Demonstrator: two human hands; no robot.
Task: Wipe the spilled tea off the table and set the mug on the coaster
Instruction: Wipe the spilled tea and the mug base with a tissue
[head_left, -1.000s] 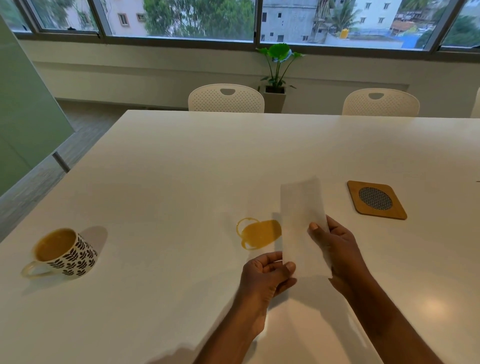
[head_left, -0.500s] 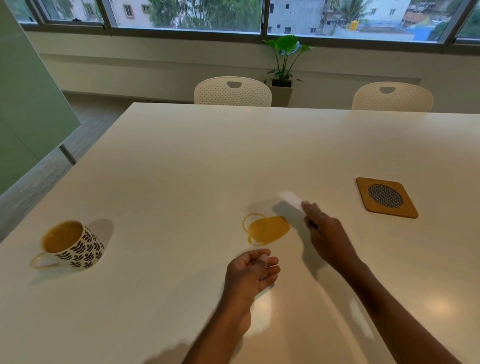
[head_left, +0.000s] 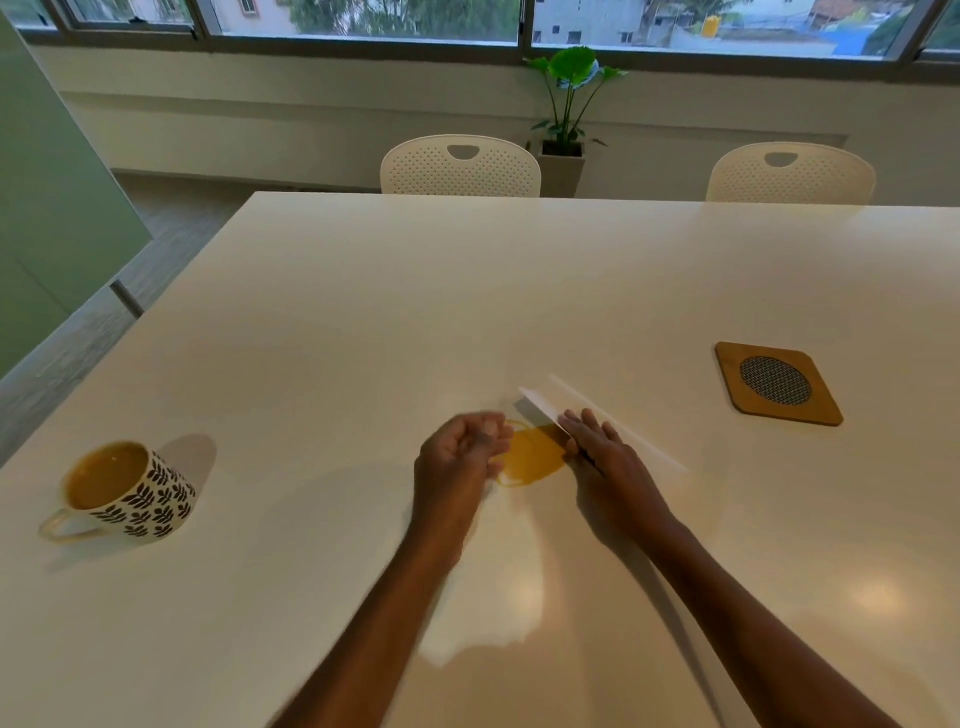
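A yellow-brown tea spill lies on the white table, between my two hands. My right hand holds a white tissue at the spill's right edge; the sheet is tilted, and its far end points up and left over the puddle. My left hand is blurred, its fingers curled with nothing seen in them, touching the spill's left edge. A white mug with a black leaf print stands at the near left, full of tea. The wooden coaster with a mesh centre lies at the right.
Two white perforated chairs stand at the table's far side, with a potted plant behind them under the windows. The table's left edge drops to a grey floor.
My left hand has let go of the tissue and moved forward to the spill's left edge. My right hand has carried the tissue down to the spill's right side.
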